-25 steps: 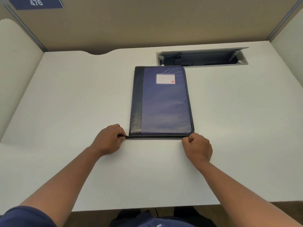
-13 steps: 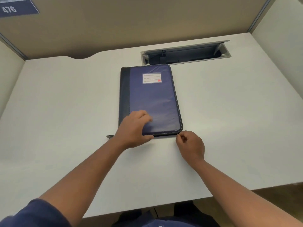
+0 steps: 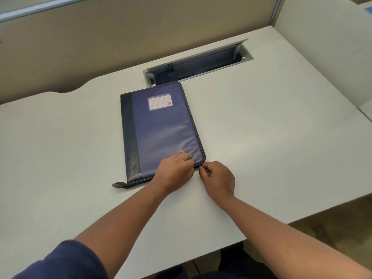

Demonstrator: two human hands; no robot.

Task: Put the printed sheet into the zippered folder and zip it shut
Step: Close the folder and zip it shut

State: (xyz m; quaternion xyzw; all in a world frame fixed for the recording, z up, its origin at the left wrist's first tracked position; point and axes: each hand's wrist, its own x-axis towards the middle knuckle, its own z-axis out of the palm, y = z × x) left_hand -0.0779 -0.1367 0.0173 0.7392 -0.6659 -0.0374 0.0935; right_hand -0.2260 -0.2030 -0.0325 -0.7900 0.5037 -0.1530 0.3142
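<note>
Forearms reach up from the bottom of the frame, a dark blue sleeve [image 3: 60, 260] at the lower left. Both hands meet at the folder's near right corner, just below the middle of the picture. The left hand [image 3: 175, 173] lies on the cover with its fingers bent, pressing down on the near edge; whether it grips anything I cannot tell. The right hand [image 3: 218, 179] sits on the desk touching that rounded corner, thumb and forefinger pinched together on something small at the zip line, which seems to be the zipper pull, though it is too small to be sure.

The zippered folder [image 3: 161, 129] lies flat and closed in the centre of the frame, slightly turned, its black spine strip on the left and blue cover on the right. A short black tab [image 3: 118, 184] sticks out from its near left corner onto the desk. A lined label [image 3: 160, 102] sits near the far end of the cover. No printed sheet shows outside the folder.

The white desk [image 3: 60, 148] spreads wide and bare to the left and right of the folder. The folder's far edge nearly touches the open cable tray [image 3: 199, 63] sunk in the desk at the upper middle. Beyond stands a tan partition [image 3: 120, 37].
</note>
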